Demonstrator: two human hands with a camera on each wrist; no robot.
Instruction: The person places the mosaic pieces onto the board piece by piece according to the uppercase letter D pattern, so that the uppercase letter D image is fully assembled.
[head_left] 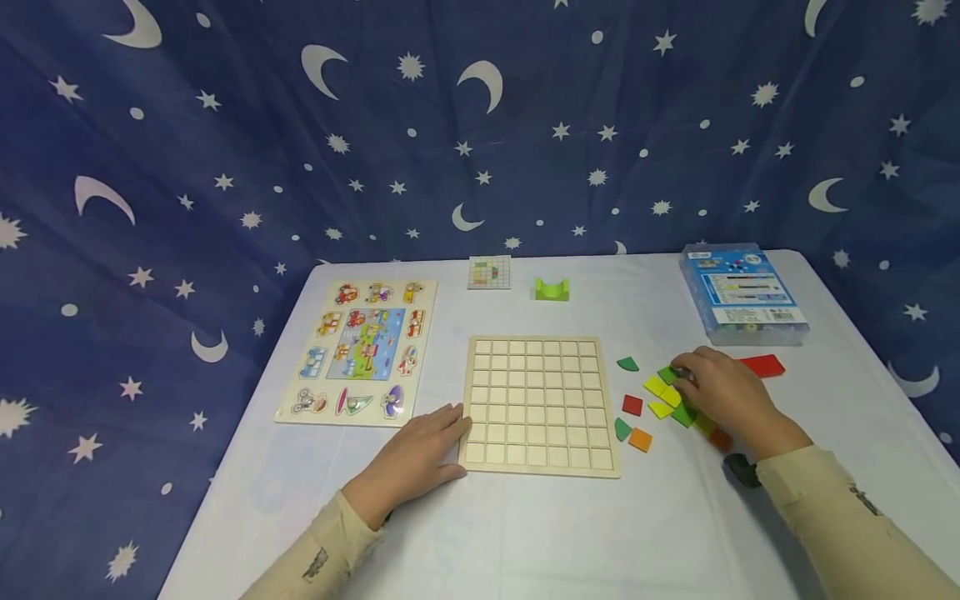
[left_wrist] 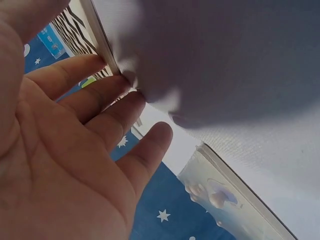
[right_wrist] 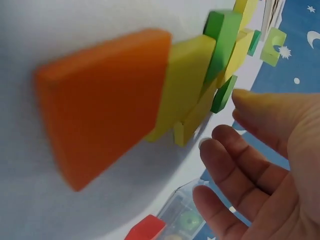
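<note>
Right of the grid board (head_left: 536,406), coloured pieces (head_left: 671,396) lie loose, none in its squares, so placing seems wholly ahead. The right hand (head_left: 723,396), fingers bent and parted, holds nothing; the left hand's (head_left: 412,454) relaxed fingers touch the board.

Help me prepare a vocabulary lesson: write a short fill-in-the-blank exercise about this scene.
1. In the head view, the left hand touches the ____ edge of the grid board.
2. The right hand is at coloured tiles lying to the ____ of that board.
3. The notched block beyond the board is coloured ____.
4. The blue curtain shows stars, dots and crescent ____.

Missing words: left; right; green; moons.
</note>
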